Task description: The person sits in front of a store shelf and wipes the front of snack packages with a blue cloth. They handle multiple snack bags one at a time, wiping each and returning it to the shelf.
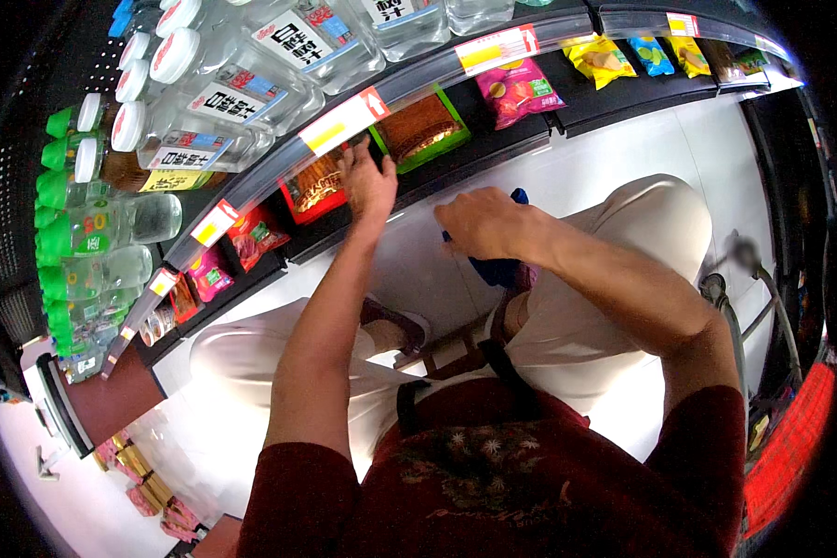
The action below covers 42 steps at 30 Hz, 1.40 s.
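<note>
My left hand [370,183] reaches to the lower shelf, its fingertips under the upper shelf's edge. It is at the right end of a red-edged snack packet [316,187]; the thumb stands apart from the fingers, and whether it presses the packet cannot be seen. To its right lies a green-edged snack packet [422,132] with a brown front. My right hand [492,223] is closed around a dark blue cloth [496,270] above my knee, away from the shelf. Part of the cloth hangs below the hand, and a bit shows above it.
Clear plastic bottles with white caps [237,97] and green-capped bottles [91,230] fill the upper shelf. Price tags [345,120] line its plastic strip. A pink snack bag [519,94] and yellow bags [600,59] lie further right. A red basket [788,446] stands at far right.
</note>
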Motion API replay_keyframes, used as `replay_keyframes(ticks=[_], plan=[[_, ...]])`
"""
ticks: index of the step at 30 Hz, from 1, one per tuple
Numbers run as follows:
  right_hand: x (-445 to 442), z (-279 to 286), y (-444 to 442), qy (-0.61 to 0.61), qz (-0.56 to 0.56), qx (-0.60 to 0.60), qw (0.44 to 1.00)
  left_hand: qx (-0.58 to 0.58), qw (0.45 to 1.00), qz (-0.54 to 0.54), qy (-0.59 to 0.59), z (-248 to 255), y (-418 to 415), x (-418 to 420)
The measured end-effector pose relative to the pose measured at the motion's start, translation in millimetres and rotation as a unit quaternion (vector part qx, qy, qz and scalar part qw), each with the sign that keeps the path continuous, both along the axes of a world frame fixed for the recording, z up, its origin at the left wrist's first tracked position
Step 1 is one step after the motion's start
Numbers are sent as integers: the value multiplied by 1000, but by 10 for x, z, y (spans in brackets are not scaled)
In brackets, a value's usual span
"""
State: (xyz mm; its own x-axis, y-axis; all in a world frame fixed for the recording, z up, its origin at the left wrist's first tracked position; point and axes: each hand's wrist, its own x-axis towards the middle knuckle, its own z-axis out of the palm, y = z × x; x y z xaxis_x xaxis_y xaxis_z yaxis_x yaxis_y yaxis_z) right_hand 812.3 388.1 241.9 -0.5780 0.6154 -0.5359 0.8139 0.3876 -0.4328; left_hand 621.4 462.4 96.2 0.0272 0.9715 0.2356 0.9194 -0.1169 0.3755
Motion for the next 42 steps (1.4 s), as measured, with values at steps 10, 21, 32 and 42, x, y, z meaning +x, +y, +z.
replay_keyframes(ticks=[10, 21, 32, 42], plan=[[-149, -442, 356, 154, -75, 64, 983, -8, 990, 107, 89, 8, 0, -1066], [-1259, -1075, 1171, 57, -137, 32, 988, -106, 968, 226, 20, -137, -74, -1386], [-1287, -2444, 1699, 479, -298, -203, 800, -221, 936, 227, -155, -312, -101, -1552], [-1513, -2419, 1678, 160, -102, 133, 973, -157, 937, 268, -158, -475, -133, -1672]])
